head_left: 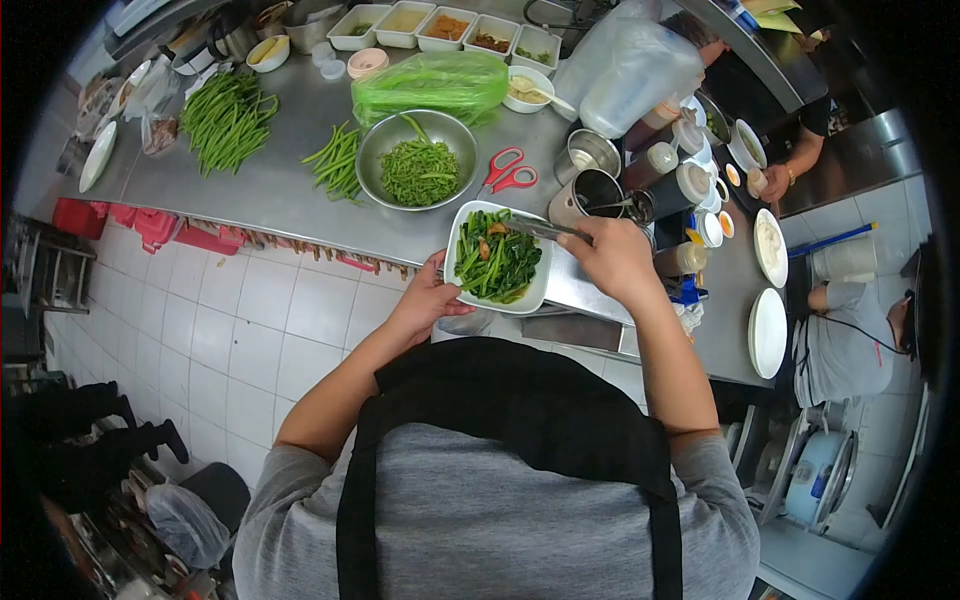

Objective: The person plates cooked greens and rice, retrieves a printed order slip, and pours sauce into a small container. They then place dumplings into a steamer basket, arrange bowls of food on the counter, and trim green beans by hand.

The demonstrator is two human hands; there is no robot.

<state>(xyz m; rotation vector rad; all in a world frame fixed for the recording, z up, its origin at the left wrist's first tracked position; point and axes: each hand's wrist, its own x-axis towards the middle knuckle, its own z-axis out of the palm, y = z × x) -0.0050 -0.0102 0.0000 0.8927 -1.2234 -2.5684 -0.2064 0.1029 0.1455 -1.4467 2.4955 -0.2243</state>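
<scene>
My left hand [424,306] is closed on the left side of a white square dish [538,290], held at the counter's front edge. Cooked leafy greens [492,268] fill the dish, with a few brown pieces on top. In my right hand [614,258] is a pair of metal tongs [540,228], their tips reaching into the upper part of the greens. Just beyond the dish stands a steel bowl [465,150] of chopped green beans [420,172]. Red-handled scissors [512,175] lie to the right of that bowl.
Long green beans [222,120] lie on the steel counter [290,190] at left, near a green plastic bag [430,85]. Steel pots [588,155] and sauce bottles [685,185] crowd the right side. White plates [767,332] sit farther right, where another person's hand [795,165] works.
</scene>
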